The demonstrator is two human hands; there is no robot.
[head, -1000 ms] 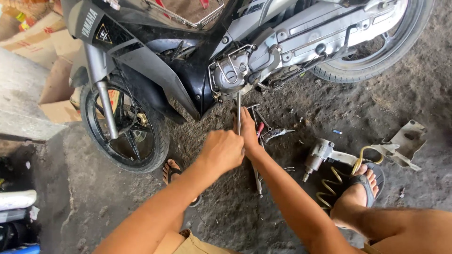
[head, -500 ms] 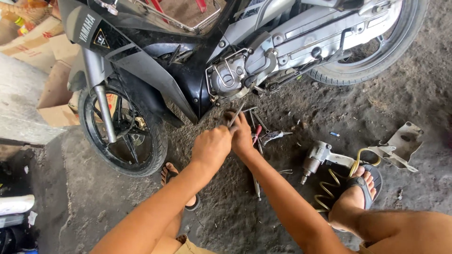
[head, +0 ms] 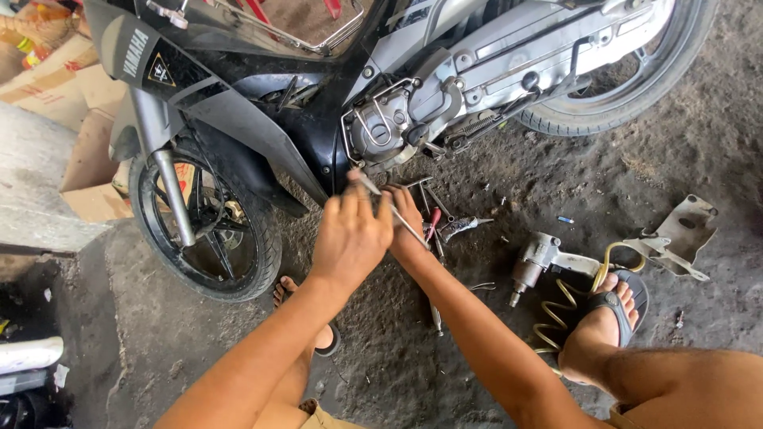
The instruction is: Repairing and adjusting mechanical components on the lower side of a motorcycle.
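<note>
We pinch a thin silver metal rod in our left hand; its long axis slants up-left toward the black motorbike. Our right hand also touches it, grip unclear.

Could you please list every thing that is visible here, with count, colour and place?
motorcycle: one, black and grey, lying across the top
engine: one, silver, centre of the motorcycle
thin metal tool: one, silver, held between both hands
loose hand tools: several, one with a red handle, on the ground under the engine
air impact wrench: one, grey, on the ground at right
coiled hose: one, yellow, beside the wrench
metal bracket: one, grey, far right
cardboard boxes: some, brown, left
sandals: two, dark, on the feet
left hand: on the tool
right hand: on the tool
</note>
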